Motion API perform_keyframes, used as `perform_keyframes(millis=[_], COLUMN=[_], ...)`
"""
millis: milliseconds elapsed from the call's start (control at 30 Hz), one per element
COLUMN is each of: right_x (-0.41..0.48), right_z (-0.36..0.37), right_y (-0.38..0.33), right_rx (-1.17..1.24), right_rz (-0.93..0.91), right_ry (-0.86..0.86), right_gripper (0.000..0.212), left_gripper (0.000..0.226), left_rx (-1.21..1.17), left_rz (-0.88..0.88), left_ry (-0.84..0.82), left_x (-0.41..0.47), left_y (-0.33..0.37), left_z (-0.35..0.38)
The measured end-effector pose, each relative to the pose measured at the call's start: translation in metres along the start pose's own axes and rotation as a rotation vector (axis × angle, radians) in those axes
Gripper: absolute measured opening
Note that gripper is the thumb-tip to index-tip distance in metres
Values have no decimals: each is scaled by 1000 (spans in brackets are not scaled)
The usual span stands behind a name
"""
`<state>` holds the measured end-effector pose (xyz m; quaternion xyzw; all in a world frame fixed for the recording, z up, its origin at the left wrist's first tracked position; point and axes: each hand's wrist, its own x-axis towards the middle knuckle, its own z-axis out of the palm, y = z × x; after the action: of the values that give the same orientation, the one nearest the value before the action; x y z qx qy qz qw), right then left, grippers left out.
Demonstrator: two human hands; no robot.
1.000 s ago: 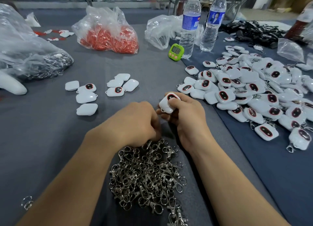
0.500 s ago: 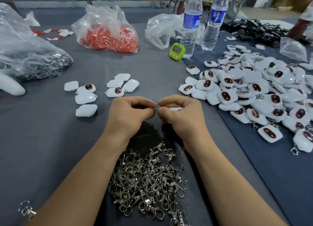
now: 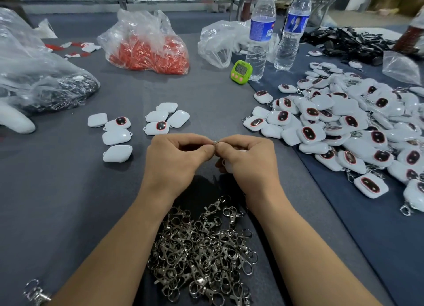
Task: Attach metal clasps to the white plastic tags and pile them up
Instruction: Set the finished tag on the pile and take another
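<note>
My left hand [image 3: 176, 161] and my right hand [image 3: 249, 161] meet fingertip to fingertip over the grey cloth, pinching a small metal clasp [image 3: 215, 142] between them. A white plastic tag [image 3: 227, 165] is tucked under my right palm, mostly hidden. A heap of loose metal clasps [image 3: 202, 248] lies between my forearms. Several bare white tags [image 3: 117, 137] lie in two small groups to the left of my hands. A big pile of tags with clasps attached [image 3: 344, 126] covers the dark blue cloth at the right.
A green timer [image 3: 241, 72] and two water bottles [image 3: 261, 34] stand at the back. A bag of red parts [image 3: 149, 48], a clear bag [image 3: 220, 41] and a large bag of metal parts [image 3: 46, 80] sit at the back and left. One stray clasp [image 3: 34, 293] lies bottom left.
My right hand turned the tag down into its palm, hiding its dark face. Both hands rose a little from the clasp heap and their fingertips came together on a clasp.
</note>
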<state>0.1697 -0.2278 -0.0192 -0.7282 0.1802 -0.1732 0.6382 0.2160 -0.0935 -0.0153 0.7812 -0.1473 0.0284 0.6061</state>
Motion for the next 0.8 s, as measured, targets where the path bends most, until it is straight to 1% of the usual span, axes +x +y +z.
perform_keyframes(millis=[100,200,267,333,433,500,600,800], right_x=[-1,-1,0,0,0,1,3,4], right_z=[2,4,3,3,1,-1,-3,-3], right_y=[2,3,3,3,2,0,-1,1], right_rx=[-117,-203,-223,-210,-135,-28,55,10], right_rz=[-56,-102,-119,-124,-96,-57,-16,9], right_ry=[16,62,64,45,24,3,-17,-115], right_gripper=[11,15,19,18,17,14,11,12], left_gripper=[16,18,19,21,24,24,22,17], left_rx=[7,140,212,190,-10,-59,-35,5], left_rz=[3,69,114,102,-45,-92,-70,-11], left_ry=[37,75,72,53,15,-38,-104,-128], left_x=[0,-1,-2,-2,2,3,3,2], left_y=[1,0,1,0,0,-2,-2,-3], left_z=[0,0,-1,-1,0,-2,-3,-7])
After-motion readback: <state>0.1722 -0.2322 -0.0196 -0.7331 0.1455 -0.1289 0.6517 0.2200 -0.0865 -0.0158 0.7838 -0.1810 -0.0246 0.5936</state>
